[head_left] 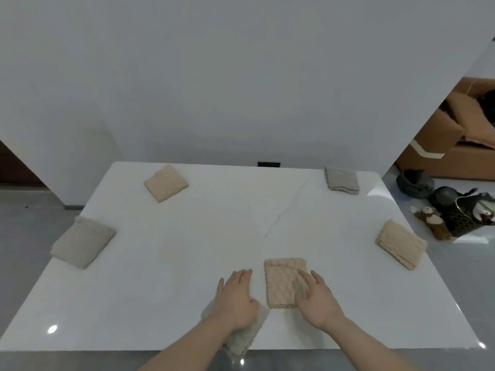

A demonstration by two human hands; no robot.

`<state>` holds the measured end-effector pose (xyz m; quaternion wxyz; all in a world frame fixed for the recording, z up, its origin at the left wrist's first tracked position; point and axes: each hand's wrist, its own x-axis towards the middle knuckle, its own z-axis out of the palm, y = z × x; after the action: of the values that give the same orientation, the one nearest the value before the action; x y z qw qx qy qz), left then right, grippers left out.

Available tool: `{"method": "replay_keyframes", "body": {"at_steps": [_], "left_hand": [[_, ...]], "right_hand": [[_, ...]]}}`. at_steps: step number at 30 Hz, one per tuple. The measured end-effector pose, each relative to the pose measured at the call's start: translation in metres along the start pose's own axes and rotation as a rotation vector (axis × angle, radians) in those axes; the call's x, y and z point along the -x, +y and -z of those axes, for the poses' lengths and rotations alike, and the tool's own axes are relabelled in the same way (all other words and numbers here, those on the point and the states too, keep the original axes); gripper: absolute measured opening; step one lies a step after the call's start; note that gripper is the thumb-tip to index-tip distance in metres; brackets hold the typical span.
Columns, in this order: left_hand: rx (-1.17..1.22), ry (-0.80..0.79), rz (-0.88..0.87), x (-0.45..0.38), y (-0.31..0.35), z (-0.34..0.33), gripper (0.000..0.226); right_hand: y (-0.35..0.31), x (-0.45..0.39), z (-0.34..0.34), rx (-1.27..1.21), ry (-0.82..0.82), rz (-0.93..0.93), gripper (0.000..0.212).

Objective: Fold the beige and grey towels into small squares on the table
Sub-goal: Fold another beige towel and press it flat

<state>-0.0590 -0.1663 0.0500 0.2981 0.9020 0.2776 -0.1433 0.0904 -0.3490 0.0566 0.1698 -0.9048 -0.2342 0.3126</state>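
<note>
The left hand [237,298] lay spread flat on a grey towel [242,341] while the right hand [317,299], fingers straight, pressed a folded beige towel [281,279] beside it on the desk [187,236].

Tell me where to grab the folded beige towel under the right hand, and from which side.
Take the folded beige waffle towel by its near edge, coming from the person's side. It lies flat on the white marble table, so only the edges offer a pinch, and the layered scalloped ends show along that near edge. The right hand already rests there.

Left hand [237,301] flat on grey towel [241,341], right hand [317,299] on folded beige towel [284,282], white table [160,277]
</note>
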Motion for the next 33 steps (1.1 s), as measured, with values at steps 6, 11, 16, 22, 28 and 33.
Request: {"method": "replay_keyframes", "body": {"at_steps": [6, 11, 16, 22, 28, 33], "left_hand": [[0.113, -0.013, 0.093, 0.001, 0.004, 0.013, 0.074], [0.143, -0.030, 0.202, -0.027, 0.024, 0.013, 0.075], [0.210, -0.067, 0.334, -0.044, 0.034, 0.006, 0.076], [0.245, -0.119, 0.399, -0.060, 0.028, 0.001, 0.075], [0.426, -0.223, 0.477, -0.081, 0.029, -0.008, 0.077], [0.802, -0.219, 0.545, -0.108, 0.024, -0.045, 0.082]], "right_hand": [[0.011, 0.007, 0.016, -0.098, -0.069, -0.057, 0.073], [0.028, -0.031, 0.035, -0.137, -0.110, -0.099, 0.075], [0.040, -0.067, 0.046, -0.144, -0.182, -0.120, 0.074], [0.035, -0.094, 0.041, -0.152, -0.260, -0.198, 0.082], [0.028, -0.106, 0.023, -0.244, -0.246, -0.275, 0.074], [0.017, -0.111, 0.016, -0.273, -0.194, -0.353, 0.033]]}}
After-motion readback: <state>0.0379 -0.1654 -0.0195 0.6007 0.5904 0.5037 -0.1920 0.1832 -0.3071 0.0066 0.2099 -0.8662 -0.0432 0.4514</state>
